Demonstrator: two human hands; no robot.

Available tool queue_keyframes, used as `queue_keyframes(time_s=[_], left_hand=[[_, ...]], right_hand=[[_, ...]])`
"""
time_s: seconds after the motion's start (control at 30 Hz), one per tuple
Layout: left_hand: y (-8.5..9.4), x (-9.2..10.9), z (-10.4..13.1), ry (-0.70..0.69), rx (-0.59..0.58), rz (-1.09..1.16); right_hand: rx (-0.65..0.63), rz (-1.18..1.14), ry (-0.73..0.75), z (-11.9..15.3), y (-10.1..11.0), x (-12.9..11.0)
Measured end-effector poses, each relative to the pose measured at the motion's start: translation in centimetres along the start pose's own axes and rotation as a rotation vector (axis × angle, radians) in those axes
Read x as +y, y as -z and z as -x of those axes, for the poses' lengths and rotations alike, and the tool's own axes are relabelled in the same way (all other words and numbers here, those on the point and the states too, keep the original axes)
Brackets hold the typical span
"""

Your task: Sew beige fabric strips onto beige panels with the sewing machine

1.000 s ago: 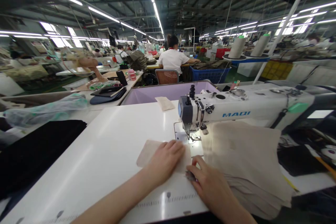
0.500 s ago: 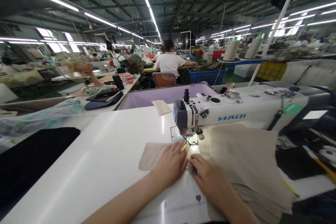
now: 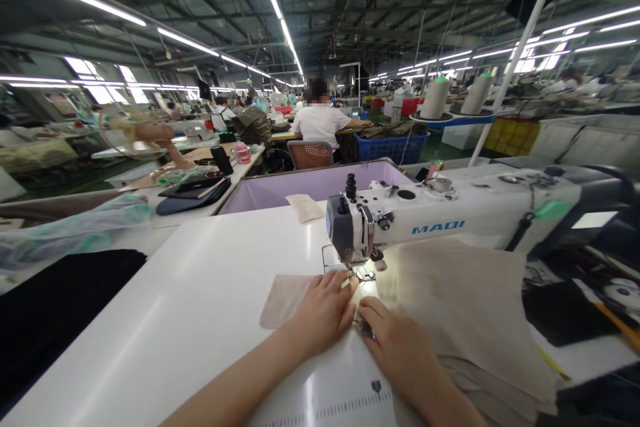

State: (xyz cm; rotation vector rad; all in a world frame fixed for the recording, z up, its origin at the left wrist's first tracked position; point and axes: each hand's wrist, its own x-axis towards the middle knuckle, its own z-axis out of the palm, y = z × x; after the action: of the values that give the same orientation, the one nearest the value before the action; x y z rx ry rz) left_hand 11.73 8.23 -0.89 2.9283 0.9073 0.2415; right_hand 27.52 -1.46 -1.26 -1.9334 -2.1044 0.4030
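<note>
A small beige fabric piece lies on the white table, its right part under my left hand. That hand presses down on it beside the needle area of the sewing machine, fingers spread slightly. My right hand is just in front of the presser foot, its fingers closed around a small dark metal tool that is partly hidden. Larger beige fabric spreads under the machine arm at the right.
Another beige piece lies behind the machine head at the table's far edge. Beyond is a lilac-lined bin. Black cloth is at the left. A seated person in white is farther ahead, near a blue basket.
The view has shifted slightly. Less pale fabric shows between my hands, and the dark tool by my right fingers is more visible. Both hands remain near the presser foot.
</note>
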Motion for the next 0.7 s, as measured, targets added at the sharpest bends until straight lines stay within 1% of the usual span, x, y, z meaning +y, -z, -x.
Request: queue_keyframes(time_s=[0.43, 0.7], left_hand=[[-0.66, -0.05, 0.26, -0.022, 0.051, -0.016], [-0.34, -0.12, 0.17, -0.032, 0.049, -0.030]], right_hand=[[0.031, -0.015, -0.005, 0.22, -0.41, 0.22], [0.024, -0.018, -0.021, 0.00, 0.31, -0.18]])
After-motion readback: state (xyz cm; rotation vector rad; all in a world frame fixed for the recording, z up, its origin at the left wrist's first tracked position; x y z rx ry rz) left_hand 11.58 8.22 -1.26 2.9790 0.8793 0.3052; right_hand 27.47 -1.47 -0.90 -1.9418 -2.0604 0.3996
